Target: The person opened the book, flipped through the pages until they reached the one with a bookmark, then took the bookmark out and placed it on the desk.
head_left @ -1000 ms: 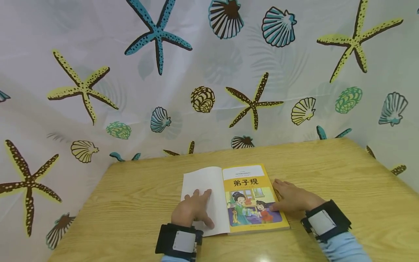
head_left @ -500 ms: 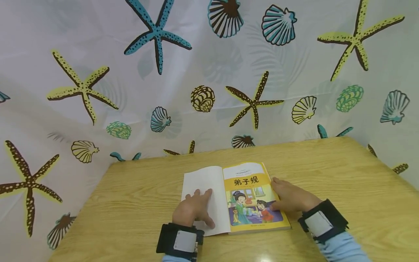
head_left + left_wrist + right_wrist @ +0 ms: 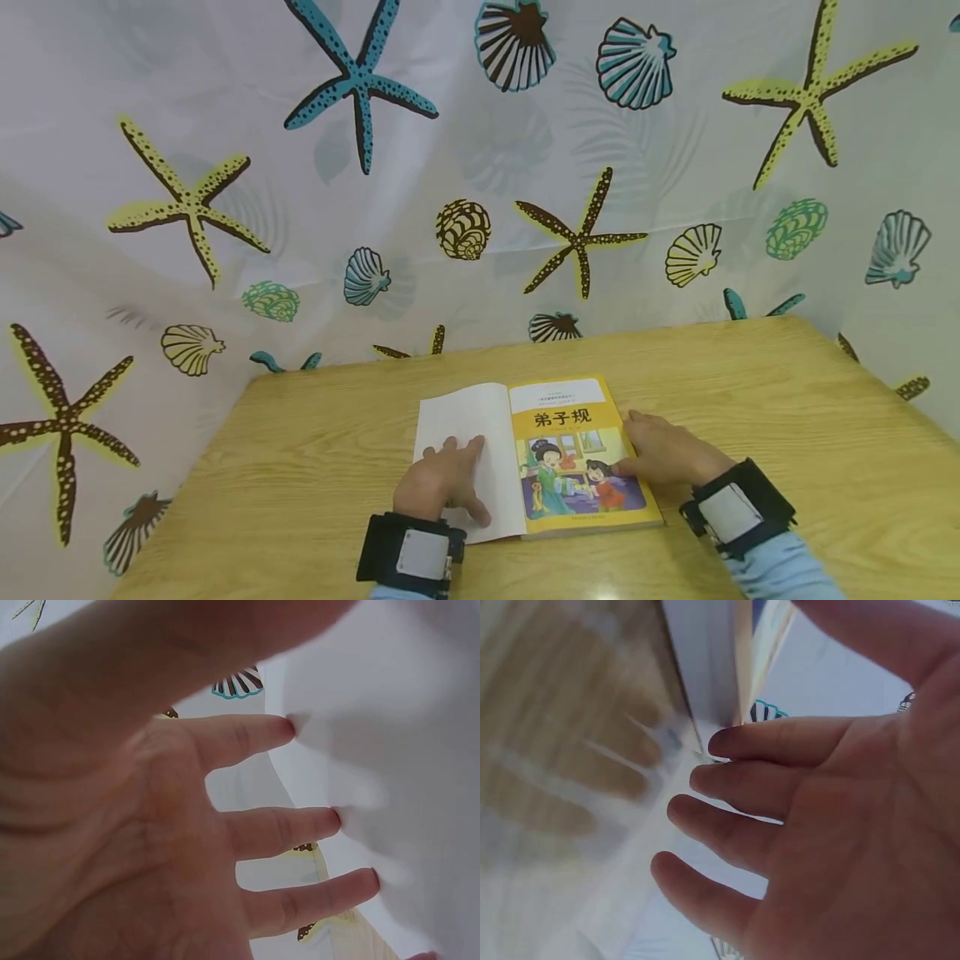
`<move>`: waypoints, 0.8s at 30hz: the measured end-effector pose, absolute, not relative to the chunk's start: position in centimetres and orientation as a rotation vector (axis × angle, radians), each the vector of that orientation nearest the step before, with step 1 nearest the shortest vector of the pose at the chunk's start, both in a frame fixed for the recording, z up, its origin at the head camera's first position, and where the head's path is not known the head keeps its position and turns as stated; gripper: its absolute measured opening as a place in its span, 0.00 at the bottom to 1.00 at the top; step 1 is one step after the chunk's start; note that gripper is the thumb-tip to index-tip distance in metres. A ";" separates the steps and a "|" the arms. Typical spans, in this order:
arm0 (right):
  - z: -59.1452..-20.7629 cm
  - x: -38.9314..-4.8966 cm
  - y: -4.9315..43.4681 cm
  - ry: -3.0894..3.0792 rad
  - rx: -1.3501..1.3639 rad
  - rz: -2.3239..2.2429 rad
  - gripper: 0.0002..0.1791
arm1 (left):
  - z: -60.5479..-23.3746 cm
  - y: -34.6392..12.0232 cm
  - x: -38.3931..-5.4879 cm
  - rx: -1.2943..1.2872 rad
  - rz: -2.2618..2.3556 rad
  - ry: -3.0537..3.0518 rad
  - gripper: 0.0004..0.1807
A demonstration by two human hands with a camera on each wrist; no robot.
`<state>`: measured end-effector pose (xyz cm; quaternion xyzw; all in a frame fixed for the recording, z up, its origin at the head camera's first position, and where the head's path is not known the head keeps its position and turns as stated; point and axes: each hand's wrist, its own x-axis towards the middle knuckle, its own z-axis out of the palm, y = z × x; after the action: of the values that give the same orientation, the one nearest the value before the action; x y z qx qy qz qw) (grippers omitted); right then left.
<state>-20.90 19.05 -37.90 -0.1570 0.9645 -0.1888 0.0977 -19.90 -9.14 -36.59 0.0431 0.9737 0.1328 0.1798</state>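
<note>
An open book [image 3: 573, 517] lies on the table. Its right side shows a yellow page with black Chinese characters and a cartoon of two figures; the left side is a blank white leaf [image 3: 457, 408]. My left hand [image 3: 438, 479] rests on that leaf with spread fingers, and in the left wrist view its fingertips [image 3: 330, 823] press on the white paper. At the book's right edge is my right hand [image 3: 671, 450], its thumb on the picture. The right wrist view has its fingers [image 3: 757, 791] nearly straight, the index fingertip against the page block [image 3: 709, 660].
The book lies on a wood-grain table [image 3: 322, 442]. A white cloth [image 3: 480, 308] printed with starfish and shells hangs behind the table and along its sides. Each wrist wears a black strap with a grey plate.
Half a second ago the yellow page bowed up slightly at its top and right edge; now it lies flat. My right hand has dipped slightly towards me. The left hand stays in place.
</note>
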 end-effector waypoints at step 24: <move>-37.5 -20.4 18.9 3.248 -0.671 -0.604 0.23 | -36.7 -9.2 -19.9 0.150 0.349 2.751 0.53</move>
<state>-20.38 18.91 -37.47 -0.1978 0.9572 -0.1779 -0.1145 -19.94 -9.21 -36.71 0.0532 0.9742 0.1234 0.1811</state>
